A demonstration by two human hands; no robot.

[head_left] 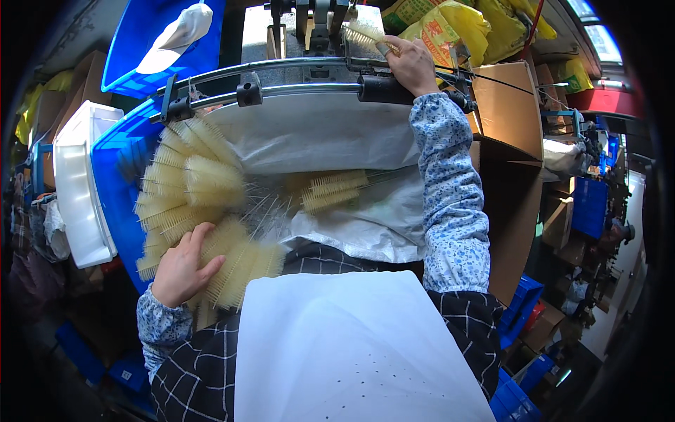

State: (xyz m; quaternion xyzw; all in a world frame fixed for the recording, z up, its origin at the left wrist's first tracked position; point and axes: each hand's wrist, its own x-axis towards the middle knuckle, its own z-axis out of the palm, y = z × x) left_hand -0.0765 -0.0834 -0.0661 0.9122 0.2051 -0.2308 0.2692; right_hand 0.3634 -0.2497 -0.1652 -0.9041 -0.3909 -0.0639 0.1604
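Observation:
At the top of the machine, my right hand (415, 65) is closed round the near end of a tube brush (364, 34) with pale bristles, beside the metal clamp parts (320, 32). My left hand (184, 269) lies on a large pile of similar pale yellow tube brushes (179, 190) at the left, thumb and forefinger apart. Some of its fingertips are hidden among the bristles. A few loose brushes (332, 188) with thin wire stems lie on the white plastic sheet (380, 225) in front of me.
Two metal rails (302, 88) with black clamps cross in front of the machine. Blue bins (116, 176) and a white tub (81, 183) stand at the left, with a white cap (176, 39) farther up. An open cardboard box (510, 105) and yellow sacks (450, 32) are at the right.

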